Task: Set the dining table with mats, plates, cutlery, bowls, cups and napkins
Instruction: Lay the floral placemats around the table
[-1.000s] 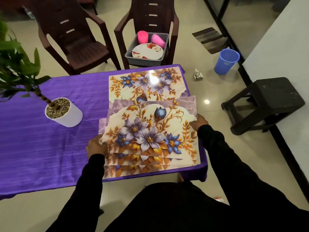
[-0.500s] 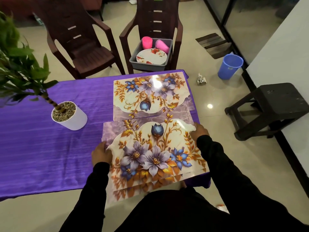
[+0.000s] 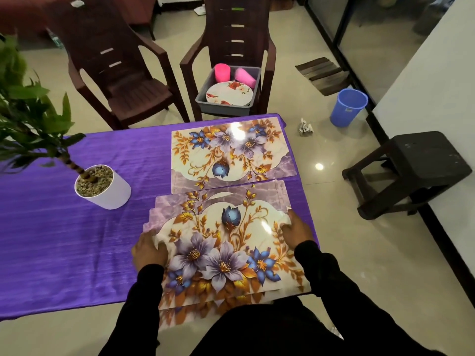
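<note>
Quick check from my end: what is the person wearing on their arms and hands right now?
Both arms are covered by long, plain black sleeves ending at the wrists. The left hand and right hand are bare: no gloves, and no rings, watch or markings that I can make out.

No readable text, label, brand, number or sign shows on anything in the head view.

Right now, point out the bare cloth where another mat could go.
Widest bare stretch: purple tablecloth left of the mat stack, in front of the white plant pot. A second patch lies behind the pot, left of the far mat. The table's right end is crowded: both mats fill it, with left hand and right hand on the stack.
</note>
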